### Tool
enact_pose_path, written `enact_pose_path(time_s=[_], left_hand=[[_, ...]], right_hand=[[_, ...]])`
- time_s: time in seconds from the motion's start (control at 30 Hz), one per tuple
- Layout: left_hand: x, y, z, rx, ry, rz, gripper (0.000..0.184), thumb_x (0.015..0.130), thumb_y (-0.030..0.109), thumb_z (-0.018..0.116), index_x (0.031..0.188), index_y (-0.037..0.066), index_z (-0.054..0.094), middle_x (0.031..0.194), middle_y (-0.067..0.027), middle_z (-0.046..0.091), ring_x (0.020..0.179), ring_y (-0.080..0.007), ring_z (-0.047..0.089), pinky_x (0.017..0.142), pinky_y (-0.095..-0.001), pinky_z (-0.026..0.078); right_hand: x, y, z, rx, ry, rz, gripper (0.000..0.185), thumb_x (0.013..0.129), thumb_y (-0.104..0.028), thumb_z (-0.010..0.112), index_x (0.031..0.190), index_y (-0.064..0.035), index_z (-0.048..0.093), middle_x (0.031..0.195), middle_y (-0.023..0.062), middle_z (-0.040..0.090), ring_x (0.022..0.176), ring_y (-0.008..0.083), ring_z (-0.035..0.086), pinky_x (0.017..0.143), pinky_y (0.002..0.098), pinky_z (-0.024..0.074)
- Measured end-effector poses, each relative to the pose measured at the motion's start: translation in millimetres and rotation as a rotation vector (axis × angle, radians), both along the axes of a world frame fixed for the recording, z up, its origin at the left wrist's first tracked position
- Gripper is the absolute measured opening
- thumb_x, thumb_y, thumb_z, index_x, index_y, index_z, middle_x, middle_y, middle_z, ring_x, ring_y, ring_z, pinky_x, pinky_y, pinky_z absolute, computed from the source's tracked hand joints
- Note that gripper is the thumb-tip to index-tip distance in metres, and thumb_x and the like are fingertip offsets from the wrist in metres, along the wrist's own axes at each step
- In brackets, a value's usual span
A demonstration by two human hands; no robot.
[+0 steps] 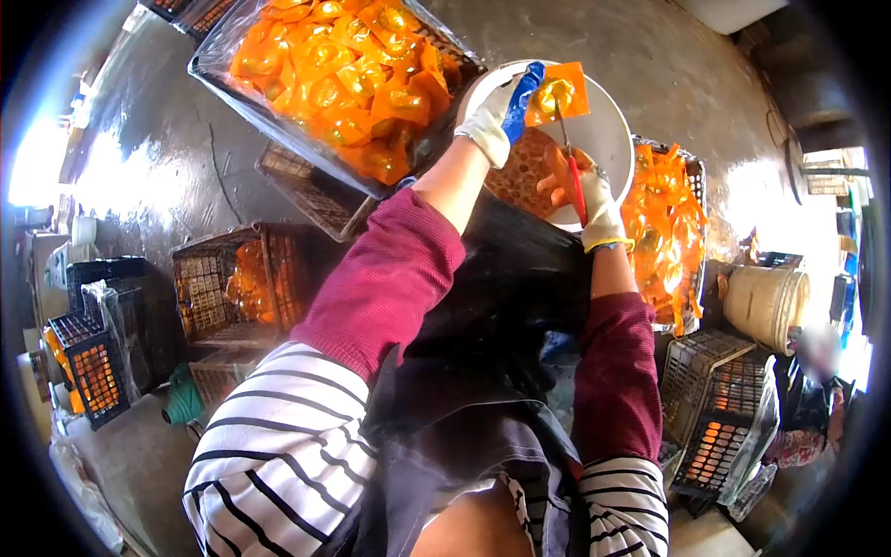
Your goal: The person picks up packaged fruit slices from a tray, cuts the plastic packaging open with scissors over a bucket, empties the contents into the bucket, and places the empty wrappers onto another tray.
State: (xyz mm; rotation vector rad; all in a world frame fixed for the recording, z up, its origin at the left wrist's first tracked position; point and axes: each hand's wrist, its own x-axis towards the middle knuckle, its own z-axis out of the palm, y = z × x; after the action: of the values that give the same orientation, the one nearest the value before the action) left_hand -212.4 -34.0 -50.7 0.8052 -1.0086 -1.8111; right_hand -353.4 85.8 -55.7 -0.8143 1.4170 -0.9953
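Observation:
My left hand (506, 111), in a white glove with blue fingers, grips the left edge of an orange packet (566, 91) with a shiny yellow middle. In my right hand (591, 195), partly gloved, is a pair of scissors with red handles (576, 186); the blades point up and reach the packet's lower middle. Both hands are over a round white tub (617, 121). Inside the tub, below the packet, lies a mass of orange-brown pieces (524, 172).
A plastic-lined crate (209, 82) heaped with orange packets stands at the upper left. Another crate (698, 186) of packets is right of the tub. Stacked crates (264, 278) stand lower left, more (710, 371) lower right. A bucket (766, 306) and a blurred person (817, 390) are far right.

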Motion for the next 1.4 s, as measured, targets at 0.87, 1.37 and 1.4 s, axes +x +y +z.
enact_pose_path(time_s=[0.87, 1.37, 1.4], left_hand=[[0, -8, -11, -0.472, -1.150, -0.114, 0.033, 0.088, 0.028, 0.054, 0.108, 0.004, 0.062, 0.103, -0.0175, 0.064, 0.099, -0.0303, 0.060, 0.086, -0.0359, 0.046], [-2, 17, 5, -0.239, -0.373, -0.072, 0.058, 0.085, 0.053, 0.052, 0.109, 0.000, 0.061, 0.100, -0.0173, 0.064, 0.092, -0.0286, 0.061, 0.081, -0.0348, 0.045], [-3, 19, 4, -0.169, -0.421, -0.077, 0.058, 0.086, 0.052, 0.051, 0.108, 0.000, 0.061, 0.100, -0.0176, 0.064, 0.093, -0.0293, 0.061, 0.080, -0.0352, 0.045]], right_hand=[[4, 5, 18, 0.002, 0.058, -0.124, 0.024, 0.087, -0.016, 0.060, 0.106, -0.0026, 0.057, 0.080, 0.0081, 0.061, 0.054, 0.0172, 0.059, 0.042, 0.0242, 0.0447], [7, 4, 13, 0.053, 0.012, -0.075, 0.043, 0.088, -0.039, 0.059, 0.112, -0.0035, 0.053, 0.068, 0.0124, 0.066, 0.040, 0.0117, 0.053, 0.042, 0.0216, 0.0439], [6, 4, 10, 0.050, -0.048, -0.092, 0.043, 0.088, -0.039, 0.059, 0.112, -0.0034, 0.052, 0.068, 0.0125, 0.066, 0.040, 0.0118, 0.052, 0.042, 0.0214, 0.0438]])
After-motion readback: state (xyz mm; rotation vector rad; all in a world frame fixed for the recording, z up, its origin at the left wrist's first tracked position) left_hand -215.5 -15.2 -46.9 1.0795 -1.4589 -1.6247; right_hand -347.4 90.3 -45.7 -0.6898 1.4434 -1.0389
